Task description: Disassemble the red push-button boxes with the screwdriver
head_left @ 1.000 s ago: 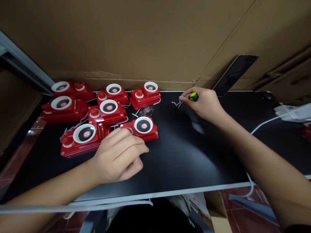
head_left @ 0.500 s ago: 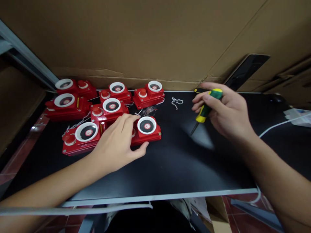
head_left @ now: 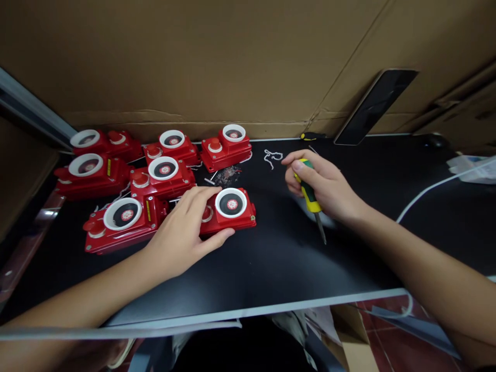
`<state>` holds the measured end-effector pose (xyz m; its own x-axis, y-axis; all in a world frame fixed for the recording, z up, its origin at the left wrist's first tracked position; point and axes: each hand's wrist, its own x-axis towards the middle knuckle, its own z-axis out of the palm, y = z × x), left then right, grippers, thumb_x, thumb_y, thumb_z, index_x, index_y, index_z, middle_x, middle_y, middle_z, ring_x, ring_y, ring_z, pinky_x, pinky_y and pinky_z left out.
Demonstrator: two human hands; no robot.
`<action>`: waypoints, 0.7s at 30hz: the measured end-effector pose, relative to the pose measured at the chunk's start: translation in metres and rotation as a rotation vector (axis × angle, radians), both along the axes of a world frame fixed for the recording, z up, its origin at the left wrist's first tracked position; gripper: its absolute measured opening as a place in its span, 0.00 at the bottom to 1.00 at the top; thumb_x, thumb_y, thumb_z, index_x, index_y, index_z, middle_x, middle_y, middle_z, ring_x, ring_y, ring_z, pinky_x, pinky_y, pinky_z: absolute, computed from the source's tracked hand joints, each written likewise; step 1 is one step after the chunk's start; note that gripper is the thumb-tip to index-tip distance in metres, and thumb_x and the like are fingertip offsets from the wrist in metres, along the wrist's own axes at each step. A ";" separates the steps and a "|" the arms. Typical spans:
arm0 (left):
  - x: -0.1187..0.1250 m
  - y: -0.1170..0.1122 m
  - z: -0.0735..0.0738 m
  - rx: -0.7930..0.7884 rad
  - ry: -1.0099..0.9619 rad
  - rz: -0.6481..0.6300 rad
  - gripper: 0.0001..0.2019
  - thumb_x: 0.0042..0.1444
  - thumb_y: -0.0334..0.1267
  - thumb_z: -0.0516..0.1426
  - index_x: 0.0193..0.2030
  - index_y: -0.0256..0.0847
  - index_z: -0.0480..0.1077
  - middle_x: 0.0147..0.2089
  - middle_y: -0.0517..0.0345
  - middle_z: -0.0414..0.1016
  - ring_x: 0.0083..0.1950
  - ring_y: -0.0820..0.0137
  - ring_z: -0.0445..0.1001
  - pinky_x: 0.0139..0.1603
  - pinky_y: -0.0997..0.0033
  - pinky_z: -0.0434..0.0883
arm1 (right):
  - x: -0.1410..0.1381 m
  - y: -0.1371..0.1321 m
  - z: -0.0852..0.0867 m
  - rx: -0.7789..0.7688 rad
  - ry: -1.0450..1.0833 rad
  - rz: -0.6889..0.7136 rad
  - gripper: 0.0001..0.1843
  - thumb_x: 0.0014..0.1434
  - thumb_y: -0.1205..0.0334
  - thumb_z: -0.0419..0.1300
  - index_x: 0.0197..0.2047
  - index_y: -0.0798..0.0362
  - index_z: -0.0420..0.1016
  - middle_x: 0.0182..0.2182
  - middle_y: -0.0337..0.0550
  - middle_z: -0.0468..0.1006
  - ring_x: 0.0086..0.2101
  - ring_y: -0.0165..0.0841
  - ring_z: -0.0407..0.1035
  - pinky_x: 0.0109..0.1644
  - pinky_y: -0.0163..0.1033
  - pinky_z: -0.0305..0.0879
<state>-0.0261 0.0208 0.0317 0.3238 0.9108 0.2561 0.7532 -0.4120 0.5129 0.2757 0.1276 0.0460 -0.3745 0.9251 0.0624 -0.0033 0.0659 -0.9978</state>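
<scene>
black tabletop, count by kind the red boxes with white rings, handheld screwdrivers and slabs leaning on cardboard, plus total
Red boxes with round white rings: 7
Green-and-yellow screwdriver in right hand: 1
Slim black rectangular slab against brown cardboard: 1
Total: 9

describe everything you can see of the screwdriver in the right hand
The screwdriver has a green and yellow handle, plastic by its look, and a slim, dark, metal-looking shaft. The right hand grips the handle and hides part of it. The tool slants tip-down, toward the person and slightly rightward, over the black tabletop. The tip's shape is too small to tell.
</scene>
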 end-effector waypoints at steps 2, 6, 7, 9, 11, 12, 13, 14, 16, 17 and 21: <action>0.000 0.002 -0.003 -0.023 -0.054 -0.002 0.27 0.73 0.49 0.63 0.72 0.43 0.64 0.67 0.45 0.76 0.67 0.51 0.77 0.72 0.47 0.75 | -0.003 -0.004 0.008 -0.049 0.117 -0.003 0.26 0.58 0.37 0.80 0.45 0.46 0.78 0.25 0.31 0.68 0.25 0.30 0.62 0.29 0.37 0.64; 0.002 0.007 -0.004 -0.060 -0.148 -0.008 0.25 0.70 0.47 0.66 0.69 0.46 0.67 0.64 0.49 0.78 0.64 0.53 0.80 0.68 0.49 0.77 | -0.012 -0.009 0.042 -0.088 0.207 0.023 0.24 0.57 0.43 0.82 0.43 0.45 0.78 0.28 0.32 0.69 0.27 0.30 0.64 0.29 0.35 0.67; 0.002 0.008 -0.003 -0.071 -0.163 -0.008 0.25 0.69 0.46 0.67 0.68 0.46 0.68 0.63 0.50 0.78 0.63 0.54 0.80 0.67 0.50 0.78 | -0.015 -0.010 0.053 -0.102 0.215 0.079 0.22 0.59 0.43 0.81 0.41 0.45 0.78 0.27 0.32 0.68 0.25 0.29 0.61 0.26 0.34 0.63; 0.002 0.010 -0.002 -0.086 -0.187 -0.005 0.25 0.67 0.47 0.68 0.66 0.46 0.69 0.62 0.50 0.79 0.61 0.54 0.81 0.65 0.51 0.79 | -0.023 -0.014 0.076 -0.109 0.250 0.235 0.22 0.66 0.41 0.74 0.35 0.47 0.74 0.22 0.30 0.60 0.20 0.27 0.51 0.21 0.34 0.52; 0.001 0.012 -0.001 -0.096 -0.208 -0.006 0.25 0.66 0.47 0.69 0.66 0.47 0.69 0.62 0.51 0.80 0.61 0.54 0.82 0.65 0.51 0.79 | -0.034 -0.021 0.096 -0.058 0.311 0.357 0.29 0.73 0.41 0.67 0.26 0.48 0.65 0.17 0.28 0.49 0.17 0.26 0.40 0.18 0.35 0.44; 0.001 0.012 -0.001 -0.101 -0.216 -0.011 0.26 0.65 0.47 0.70 0.65 0.47 0.69 0.62 0.51 0.80 0.61 0.54 0.82 0.65 0.51 0.79 | -0.039 -0.024 0.104 -0.030 0.329 0.372 0.33 0.75 0.43 0.65 0.23 0.48 0.60 0.16 0.27 0.44 0.16 0.26 0.37 0.18 0.36 0.42; 0.000 0.013 -0.001 -0.104 -0.224 -0.016 0.26 0.65 0.47 0.70 0.65 0.47 0.69 0.62 0.52 0.80 0.61 0.54 0.82 0.65 0.51 0.79 | -0.045 -0.028 0.111 0.001 0.351 0.387 0.35 0.76 0.45 0.65 0.22 0.48 0.55 0.15 0.27 0.42 0.16 0.26 0.34 0.18 0.36 0.41; 0.000 0.013 -0.001 -0.105 -0.229 -0.021 0.26 0.65 0.46 0.70 0.65 0.48 0.69 0.61 0.52 0.80 0.61 0.54 0.82 0.65 0.51 0.79 | -0.050 -0.032 0.115 0.018 0.355 0.402 0.37 0.76 0.46 0.65 0.21 0.48 0.51 0.15 0.27 0.41 0.16 0.26 0.34 0.18 0.37 0.42; 0.000 0.013 -0.001 -0.104 -0.231 -0.027 0.25 0.65 0.45 0.70 0.65 0.48 0.69 0.61 0.53 0.80 0.61 0.55 0.82 0.66 0.52 0.78 | -0.059 -0.037 0.118 0.023 0.344 0.446 0.39 0.76 0.48 0.65 0.20 0.49 0.48 0.14 0.29 0.42 0.16 0.26 0.35 0.19 0.37 0.45; 0.000 0.013 -0.001 -0.101 -0.231 -0.028 0.25 0.65 0.44 0.70 0.65 0.47 0.70 0.61 0.53 0.80 0.61 0.55 0.82 0.66 0.52 0.78 | -0.063 -0.038 0.117 0.010 0.333 0.467 0.39 0.76 0.49 0.65 0.20 0.49 0.47 0.14 0.29 0.43 0.16 0.27 0.36 0.19 0.37 0.45; 0.000 0.014 -0.001 -0.100 -0.241 -0.029 0.25 0.64 0.44 0.71 0.64 0.47 0.70 0.60 0.54 0.80 0.61 0.55 0.82 0.66 0.53 0.78 | -0.072 -0.037 0.103 -0.025 0.351 0.475 0.39 0.72 0.54 0.68 0.20 0.50 0.46 0.13 0.29 0.45 0.16 0.25 0.36 0.19 0.37 0.43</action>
<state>-0.0258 0.0345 0.0304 0.2906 0.9267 0.2382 0.5931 -0.3698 0.7152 0.2038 0.0906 0.1485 -0.7092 0.6635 0.2382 -0.3575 -0.0472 -0.9327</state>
